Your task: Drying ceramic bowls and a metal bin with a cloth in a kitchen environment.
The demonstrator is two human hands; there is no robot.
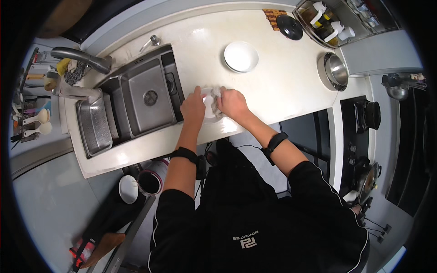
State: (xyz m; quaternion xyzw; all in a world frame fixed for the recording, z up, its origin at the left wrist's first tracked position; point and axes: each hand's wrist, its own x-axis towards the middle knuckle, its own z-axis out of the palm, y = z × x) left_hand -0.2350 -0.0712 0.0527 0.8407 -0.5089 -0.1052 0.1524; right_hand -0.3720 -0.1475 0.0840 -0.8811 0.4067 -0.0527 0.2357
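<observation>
A white plate or shallow bowl (209, 108) is held near the front edge of the counter, just right of the sink. My left hand (193, 106) grips its left rim, with the thumb reaching over the inside. A greyish cloth (215, 97) is bunched in my right hand (234, 103) and pressed against the dish's right part. My fingers and the cloth hide some of the dish. Behind my hands, a white bowl (241, 57) stands on the counter; its rim looks doubled, so it may be stacked.
To the left is a steel double sink (146, 97) with a perforated basket (97, 123) and a grey faucet (82, 58). Metal bowls (336, 70) stand at the counter's right end. A black lid (289, 27) and bottle rack (327, 24) are at the back. A cooktop (356, 143) lies right.
</observation>
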